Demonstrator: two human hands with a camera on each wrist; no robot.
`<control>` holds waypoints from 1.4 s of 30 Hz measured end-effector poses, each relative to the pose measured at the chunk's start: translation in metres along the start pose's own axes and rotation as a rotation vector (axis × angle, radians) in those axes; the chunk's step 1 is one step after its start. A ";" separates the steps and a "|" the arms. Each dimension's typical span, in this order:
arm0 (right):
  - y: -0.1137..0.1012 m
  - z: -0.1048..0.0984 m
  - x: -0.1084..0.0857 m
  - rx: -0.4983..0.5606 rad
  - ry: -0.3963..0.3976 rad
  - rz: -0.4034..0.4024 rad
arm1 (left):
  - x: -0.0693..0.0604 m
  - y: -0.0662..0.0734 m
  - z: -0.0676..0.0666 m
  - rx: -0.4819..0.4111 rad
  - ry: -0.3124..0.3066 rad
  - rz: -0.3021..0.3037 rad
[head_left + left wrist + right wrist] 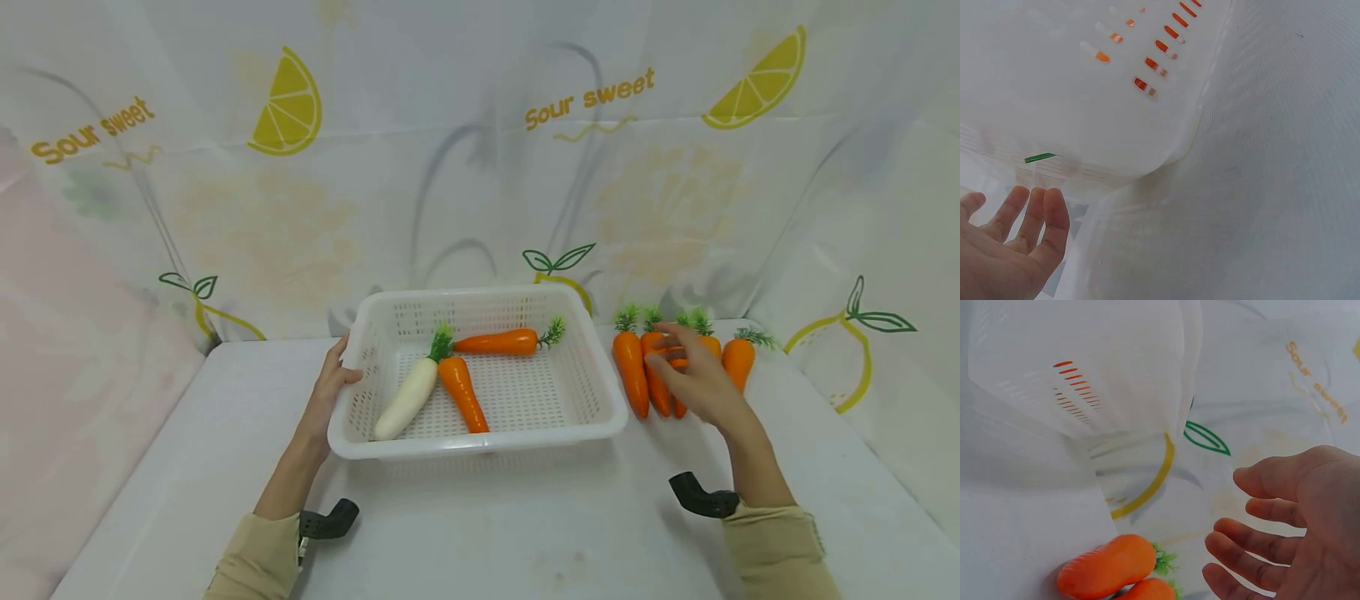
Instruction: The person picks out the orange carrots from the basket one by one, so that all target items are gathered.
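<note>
A white plastic basket (480,446) sits mid-table, holding a white radish (408,400) and two orange carrots, one lying crosswise (498,342) and one pointing toward me (462,394). At its left side is my left hand (330,387); in the left wrist view, the hand (1016,240) has its fingertips at the basket's outer wall (1085,125), thumb apart. My right hand (697,379) hovers over a row of carrots (631,375), hiding some of them. Seen in the right wrist view, that hand (1291,531) has loosely bent fingers, nothing in them, above the carrots (1107,565).
Behind the table (487,533) hangs a printed cloth (480,167) with lemon pictures. The carrot row stands right of the basket near the back edge, including one carrot (738,362) beyond my right hand. A black wrist mount (705,496) sits on each forearm.
</note>
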State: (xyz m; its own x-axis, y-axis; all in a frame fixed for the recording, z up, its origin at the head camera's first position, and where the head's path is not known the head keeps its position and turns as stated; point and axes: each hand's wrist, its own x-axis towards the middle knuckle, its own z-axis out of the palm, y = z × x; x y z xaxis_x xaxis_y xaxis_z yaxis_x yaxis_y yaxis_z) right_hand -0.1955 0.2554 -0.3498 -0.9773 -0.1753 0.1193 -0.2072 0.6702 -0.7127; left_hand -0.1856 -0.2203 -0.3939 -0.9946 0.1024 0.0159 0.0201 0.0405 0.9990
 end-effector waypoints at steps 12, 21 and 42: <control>-0.020 0.018 0.001 0.008 0.007 -0.087 | 0.001 -0.001 0.000 0.008 -0.001 0.006; -0.035 0.041 0.003 -0.020 0.020 -0.162 | 0.000 -0.002 0.001 0.010 0.001 0.013; -0.067 0.078 0.001 -0.224 -0.039 -0.369 | 0.001 -0.001 0.000 0.033 0.020 -0.009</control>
State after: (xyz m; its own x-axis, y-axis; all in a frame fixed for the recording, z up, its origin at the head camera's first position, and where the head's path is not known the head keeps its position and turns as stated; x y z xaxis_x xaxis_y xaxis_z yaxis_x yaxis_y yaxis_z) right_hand -0.1789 0.1536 -0.3560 -0.8344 -0.4567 0.3085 -0.5511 0.6970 -0.4587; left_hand -0.1866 -0.2200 -0.3947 -0.9966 0.0818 0.0083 0.0144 0.0744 0.9971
